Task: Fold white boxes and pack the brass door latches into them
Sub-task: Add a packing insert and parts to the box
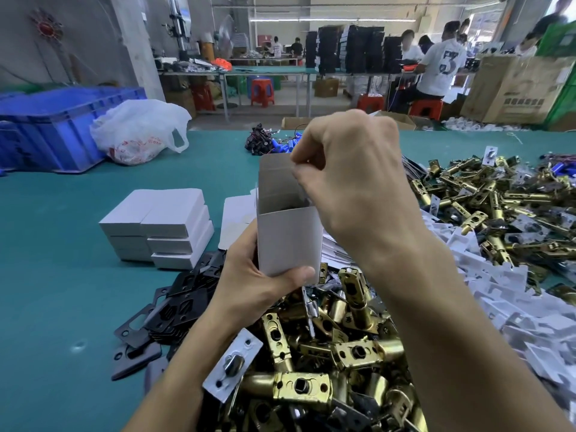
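Here, a person's left hand (252, 275) grips the lower half of an upright white box (288, 241), with the thumb across its front face and the fingers wrapped behind. The box is open at the top and its back flap stands up. Whether anything lies inside cannot be told. The right hand (352, 176) is above the box, its fingers curled tight and pinching the box's upper right edge.

Directly below the box lies a heap of brass door latches (327, 353). Left of the box, 1 neat stack of closed white boxes (165, 226) sits on the green table (62, 275), with black strike plates (174, 310) scattered nearby. Right of the box spread white plastic inserts (498, 294) and a second heap of brass latches (486, 198). Far left beyond the box stand a blue crate (53, 126) and a white plastic bag (140, 129).
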Demonstrator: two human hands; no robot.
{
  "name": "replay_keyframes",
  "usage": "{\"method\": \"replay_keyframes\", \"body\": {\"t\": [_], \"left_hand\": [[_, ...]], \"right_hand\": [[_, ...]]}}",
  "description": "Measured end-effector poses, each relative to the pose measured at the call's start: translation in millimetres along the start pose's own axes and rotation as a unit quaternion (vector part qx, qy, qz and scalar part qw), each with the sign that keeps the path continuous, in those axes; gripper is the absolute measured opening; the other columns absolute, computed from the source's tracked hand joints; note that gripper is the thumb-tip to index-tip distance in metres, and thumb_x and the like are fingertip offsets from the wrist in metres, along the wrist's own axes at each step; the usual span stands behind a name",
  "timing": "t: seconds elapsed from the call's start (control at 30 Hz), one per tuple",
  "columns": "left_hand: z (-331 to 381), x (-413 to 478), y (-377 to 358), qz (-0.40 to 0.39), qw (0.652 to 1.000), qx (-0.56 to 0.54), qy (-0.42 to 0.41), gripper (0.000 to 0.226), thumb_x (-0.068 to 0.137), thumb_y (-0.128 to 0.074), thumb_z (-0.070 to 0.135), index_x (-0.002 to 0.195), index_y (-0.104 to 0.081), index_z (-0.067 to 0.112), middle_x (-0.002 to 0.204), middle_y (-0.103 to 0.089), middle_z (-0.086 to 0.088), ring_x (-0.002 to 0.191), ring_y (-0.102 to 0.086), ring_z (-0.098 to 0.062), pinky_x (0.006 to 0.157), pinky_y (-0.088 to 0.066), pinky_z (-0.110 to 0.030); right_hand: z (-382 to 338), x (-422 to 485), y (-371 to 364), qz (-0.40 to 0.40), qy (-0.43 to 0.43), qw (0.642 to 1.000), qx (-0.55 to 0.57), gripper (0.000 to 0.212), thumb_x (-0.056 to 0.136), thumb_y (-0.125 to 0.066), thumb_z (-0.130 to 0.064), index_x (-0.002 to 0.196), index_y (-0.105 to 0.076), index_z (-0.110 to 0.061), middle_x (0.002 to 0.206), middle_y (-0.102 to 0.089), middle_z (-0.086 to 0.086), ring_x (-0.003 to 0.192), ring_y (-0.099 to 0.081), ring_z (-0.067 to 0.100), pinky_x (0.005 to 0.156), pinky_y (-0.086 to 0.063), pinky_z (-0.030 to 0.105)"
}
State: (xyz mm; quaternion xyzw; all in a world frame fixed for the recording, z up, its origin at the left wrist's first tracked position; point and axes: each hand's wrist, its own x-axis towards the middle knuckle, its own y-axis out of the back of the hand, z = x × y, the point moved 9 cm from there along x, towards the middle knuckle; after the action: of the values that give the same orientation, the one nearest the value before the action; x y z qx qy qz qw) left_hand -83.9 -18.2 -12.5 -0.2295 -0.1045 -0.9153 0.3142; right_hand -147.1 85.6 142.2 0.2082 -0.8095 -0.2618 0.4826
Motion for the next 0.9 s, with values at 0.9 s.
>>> {"method": "replay_keyframes", "body": {"t": [0.9], "left_hand": [[8.8, 1.5, -4.0, -0.014, 0.999, 0.035, -0.015, 0.052, 0.069, -0.087, 0.022, 0.116, -0.065, 0.026, 0.098, -0.072, -0.005, 0.085, -0.068, -0.029, 0.071, -0.059, -0.050]], "right_hand": [[54.9, -23.5, -10.8, -0.023, -0.095, 0.995, 0.019, 0.030, 0.098, -0.054, -0.038, 0.077, -0.070, -0.022, 0.080, -0.037, -0.008, 0.077, -0.036, 0.012, 0.066, -0.020, 0.028]]}}
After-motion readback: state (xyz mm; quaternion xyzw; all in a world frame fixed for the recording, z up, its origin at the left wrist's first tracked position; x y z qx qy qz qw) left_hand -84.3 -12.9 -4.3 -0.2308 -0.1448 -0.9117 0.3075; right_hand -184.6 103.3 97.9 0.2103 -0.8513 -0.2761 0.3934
